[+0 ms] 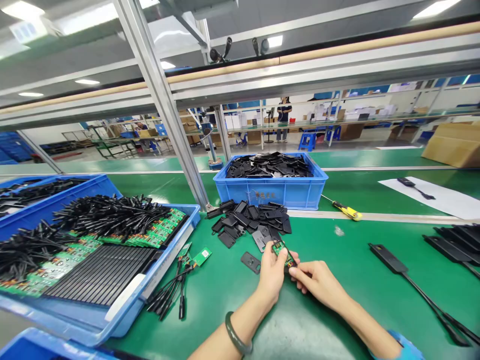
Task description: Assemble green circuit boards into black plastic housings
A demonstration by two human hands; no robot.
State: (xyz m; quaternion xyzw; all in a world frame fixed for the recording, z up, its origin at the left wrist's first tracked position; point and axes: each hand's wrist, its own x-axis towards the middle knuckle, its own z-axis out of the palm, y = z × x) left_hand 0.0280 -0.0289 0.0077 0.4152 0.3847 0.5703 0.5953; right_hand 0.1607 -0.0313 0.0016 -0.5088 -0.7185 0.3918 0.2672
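Observation:
My left hand is closed round a black case with a green circuit board in it, held above the green table. At the lower end of that board, where small coloured wires show, the fingers of my right hand pinch the case edge. A loose black cover lies just left of my left hand. Beyond my hands is a pile of black covers, in front of a blue bin full of similar parts.
A blue tray at left holds boards with black cables; more cabled boards lie beside it. A yellow screwdriver is behind at right. Finished-looking black units lie at right. A metal post rises at centre-left.

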